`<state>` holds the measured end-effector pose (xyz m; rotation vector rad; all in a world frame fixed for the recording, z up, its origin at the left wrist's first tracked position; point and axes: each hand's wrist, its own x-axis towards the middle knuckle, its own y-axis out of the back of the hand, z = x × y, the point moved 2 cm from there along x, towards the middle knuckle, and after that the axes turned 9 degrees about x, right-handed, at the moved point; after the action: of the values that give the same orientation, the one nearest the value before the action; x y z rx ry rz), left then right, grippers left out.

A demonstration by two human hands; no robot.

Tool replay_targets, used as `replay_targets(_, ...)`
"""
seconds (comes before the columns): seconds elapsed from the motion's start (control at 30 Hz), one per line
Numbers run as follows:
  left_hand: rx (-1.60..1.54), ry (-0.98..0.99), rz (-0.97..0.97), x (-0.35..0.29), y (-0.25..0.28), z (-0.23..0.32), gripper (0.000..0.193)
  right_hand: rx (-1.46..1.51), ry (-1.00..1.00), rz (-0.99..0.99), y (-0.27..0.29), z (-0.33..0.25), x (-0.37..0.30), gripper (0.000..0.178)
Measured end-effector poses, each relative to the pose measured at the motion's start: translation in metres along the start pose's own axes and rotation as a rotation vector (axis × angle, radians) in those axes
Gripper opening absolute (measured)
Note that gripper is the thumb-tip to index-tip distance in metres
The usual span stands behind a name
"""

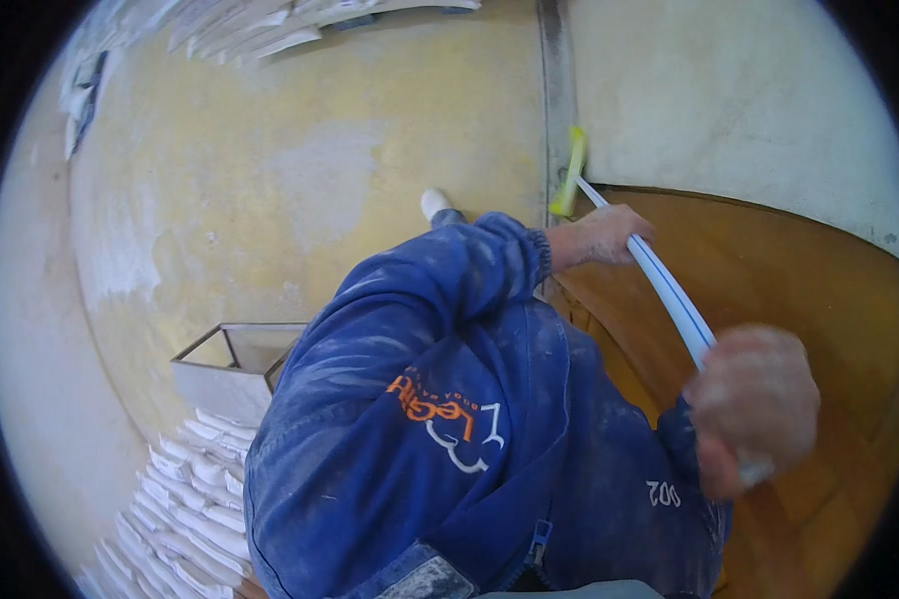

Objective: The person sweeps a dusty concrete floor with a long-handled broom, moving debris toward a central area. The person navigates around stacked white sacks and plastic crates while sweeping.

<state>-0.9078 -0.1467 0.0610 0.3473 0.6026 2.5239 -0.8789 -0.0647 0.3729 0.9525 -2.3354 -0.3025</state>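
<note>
Both of my hands grip the long white, blue-striped handle of a broom [669, 295]. My left hand [609, 236] is closed round it partway down, nearer the head. Close to my body on the right, my right hand [755, 404] wraps the upper end and is smeared by motion. The narrow yellow-green broom head [570, 172] rests at the dark seam where the yellowish floor meets a pale surface. Motion blurs the head, so its bristles cannot be made out. White dust covers my hands and blue sleeves.
A brown, worn surface [769, 260] lies under the handle on the right, beside a pale panel [739, 100]. White sacks [185, 499] are stacked at lower left, with more sacks [280, 30] at the top. An open metal-framed bin [220, 377] stands left of me on the dusty floor [270, 130].
</note>
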Motion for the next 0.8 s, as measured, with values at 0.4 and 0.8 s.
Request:
replay_targets(0.4, 0.267, 0.283, 0.008, -0.109, 0.148, -0.165, 0.012, 0.467, -0.233, 0.118, -0.096, 0.122, 0.059, 0.005)
replay_targets(0.8, -0.11, -0.14, -0.067, 0.03, 0.167, -0.147, 0.014, -0.006, -0.056, 0.056, -0.087, 0.094, 0.215, 0.027)
